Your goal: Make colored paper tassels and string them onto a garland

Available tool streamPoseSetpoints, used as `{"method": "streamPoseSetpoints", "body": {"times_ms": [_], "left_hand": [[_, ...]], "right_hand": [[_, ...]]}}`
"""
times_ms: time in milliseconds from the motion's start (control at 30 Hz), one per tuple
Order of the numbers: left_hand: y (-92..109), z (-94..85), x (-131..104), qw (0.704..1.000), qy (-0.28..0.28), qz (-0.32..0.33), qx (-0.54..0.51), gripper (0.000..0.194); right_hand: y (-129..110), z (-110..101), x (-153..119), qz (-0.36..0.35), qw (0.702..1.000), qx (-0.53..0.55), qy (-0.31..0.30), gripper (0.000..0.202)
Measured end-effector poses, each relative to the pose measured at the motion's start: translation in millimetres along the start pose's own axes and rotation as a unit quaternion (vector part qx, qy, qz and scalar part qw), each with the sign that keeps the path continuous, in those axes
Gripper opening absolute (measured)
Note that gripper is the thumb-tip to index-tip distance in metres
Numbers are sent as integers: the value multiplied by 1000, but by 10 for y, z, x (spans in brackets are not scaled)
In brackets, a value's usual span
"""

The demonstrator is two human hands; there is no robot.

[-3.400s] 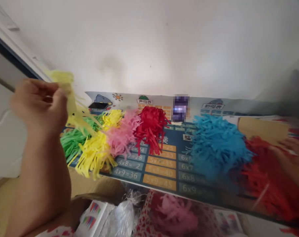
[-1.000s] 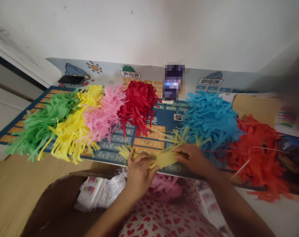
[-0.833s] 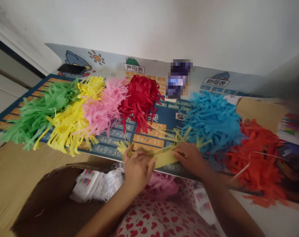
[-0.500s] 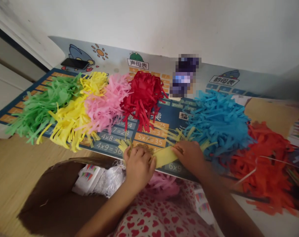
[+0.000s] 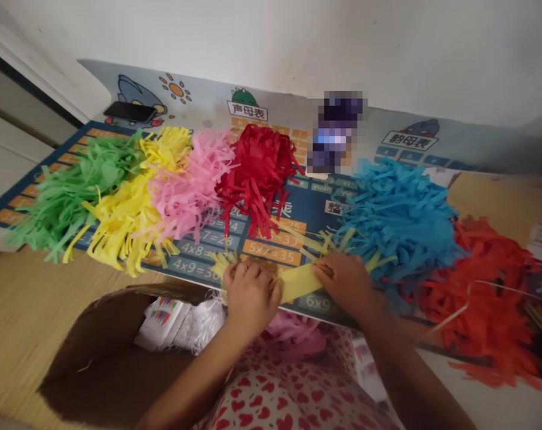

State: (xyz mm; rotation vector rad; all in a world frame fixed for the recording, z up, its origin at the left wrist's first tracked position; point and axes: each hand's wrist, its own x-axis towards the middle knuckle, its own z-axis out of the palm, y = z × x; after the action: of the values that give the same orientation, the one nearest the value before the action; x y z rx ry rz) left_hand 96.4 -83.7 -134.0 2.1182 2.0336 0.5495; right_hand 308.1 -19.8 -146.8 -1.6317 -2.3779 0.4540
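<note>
A pale yellow paper tassel (image 5: 297, 283) with fringed ends stretches between my two hands near the table's front edge. My left hand (image 5: 253, 294) is closed round its left part, and fringe sticks out beyond the fingers. Gripping the right part, my right hand (image 5: 345, 280) has thumb and fingers pressed together. Its loose strips fan out over the printed mat behind and to the right. Just past my right hand lies a heap of blue paper fringe (image 5: 400, 221). A dark red bunch (image 5: 259, 176) sits farther back, beyond my left hand.
Pink (image 5: 192, 185), yellow (image 5: 129, 224) and green fringe bunches (image 5: 80, 188) lie leftward on the mat; orange-red fringe (image 5: 486, 304) is at right. A phone (image 5: 129, 111) rests at the back left. Below the edge stands a cardboard box (image 5: 100, 364) beside white packages (image 5: 163, 322). Pink fringe (image 5: 293, 337) covers my lap.
Both hands keep their hold on the yellow paper tassel, with hardly any movement. The camera view has shifted slightly.
</note>
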Motion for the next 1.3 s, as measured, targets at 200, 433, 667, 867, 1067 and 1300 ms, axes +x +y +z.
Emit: {"method": "streamPoseSetpoints", "body": {"times_ms": [200,433,667,867,1067,1300], "left_hand": [[-34,-4,-7,1000,1,16,16,12],[-118,-60,143,944,-94,312,56,15],[-54,-106,166,918,-125,362,104,9],[46,-109,78,946,-87,296,96,24],[66,11,57,965,-31,248,83,22],[33,28,99,971,-18,229,62,6]], "right_hand": [[6,6,-27,-8,999,-28,21,10],[33,-40,-44,1,993,-82,80,20],[14,-227,-233,-240,960,-31,137,22],[100,-131,-194,-315,943,-81,62,9],[107,-162,-11,-303,951,-18,63,8],[31,-193,33,-277,957,20,79,12]]}}
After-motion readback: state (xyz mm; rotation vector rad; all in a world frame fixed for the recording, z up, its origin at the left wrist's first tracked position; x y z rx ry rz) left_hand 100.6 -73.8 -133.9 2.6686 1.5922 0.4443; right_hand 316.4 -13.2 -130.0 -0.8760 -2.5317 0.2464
